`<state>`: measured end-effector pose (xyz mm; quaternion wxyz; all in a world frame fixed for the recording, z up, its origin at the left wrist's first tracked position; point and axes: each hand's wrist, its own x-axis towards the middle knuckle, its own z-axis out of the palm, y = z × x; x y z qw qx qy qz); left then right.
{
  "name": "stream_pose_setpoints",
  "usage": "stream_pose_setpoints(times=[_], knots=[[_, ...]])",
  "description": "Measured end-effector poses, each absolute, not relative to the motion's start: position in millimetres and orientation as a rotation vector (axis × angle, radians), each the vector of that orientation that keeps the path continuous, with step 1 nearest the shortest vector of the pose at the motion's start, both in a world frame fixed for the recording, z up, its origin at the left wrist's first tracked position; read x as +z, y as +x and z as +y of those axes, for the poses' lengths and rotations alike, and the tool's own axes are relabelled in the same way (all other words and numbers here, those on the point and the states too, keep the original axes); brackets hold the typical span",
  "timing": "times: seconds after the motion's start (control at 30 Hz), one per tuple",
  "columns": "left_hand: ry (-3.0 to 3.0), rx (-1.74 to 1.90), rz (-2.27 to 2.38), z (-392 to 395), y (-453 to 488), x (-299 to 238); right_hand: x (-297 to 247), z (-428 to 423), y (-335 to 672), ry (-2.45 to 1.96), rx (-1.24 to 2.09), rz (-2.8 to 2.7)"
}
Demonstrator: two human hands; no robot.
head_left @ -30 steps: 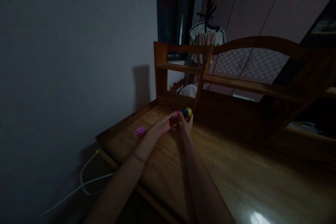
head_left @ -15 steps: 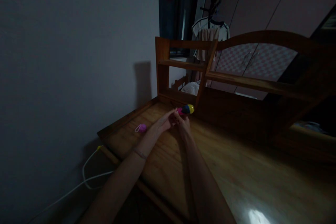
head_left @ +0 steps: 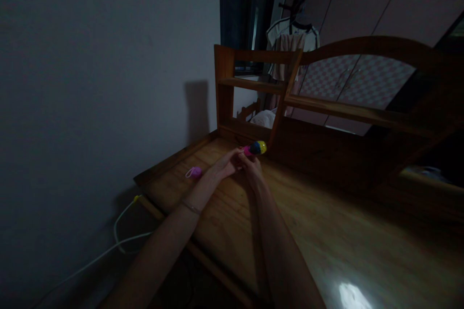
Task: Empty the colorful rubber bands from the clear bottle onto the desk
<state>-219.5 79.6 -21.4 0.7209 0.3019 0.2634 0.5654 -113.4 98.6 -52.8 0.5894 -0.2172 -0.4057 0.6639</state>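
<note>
While our L hand (head_left: 229,164) & R hand (head_left: 253,168) grasp the tube-like item (head_left: 256,147) by its pink end, we hold it just in front of the shelf (head_left: 225,88), yellow tip free. Risk: grip bunched at one end, so item could slip & hit desk (head_left: 308,222); purple ball (head_left: 196,172), farther from shelf, poss. rolls if L forearm bumps it. Vs 1 s ago, R fingers sit off yellow tip.

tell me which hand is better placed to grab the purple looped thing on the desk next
Left, I'd judge: the left hand is nearer the purple looped thing, with the right hand on its far side. Both are at the colourful object, though.
</note>
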Motion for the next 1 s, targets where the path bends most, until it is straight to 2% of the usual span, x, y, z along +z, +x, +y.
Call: stream_pose_setpoints(times=[0.4, 0.67, 1.0], knots=[[0.614, 1.283, 0.573, 88, -209, -15, -46, 96, -114, -0.444, 1.586, -0.76], [0.557, 1.18, 0.443, 96, -218, -32, -37, 94, -107, -0.397, 1.618, -0.646], [0.481, 1.314, 0.549, 95, -213, -29, -39, 97, -105, -0.297, 1.613, -0.598]])
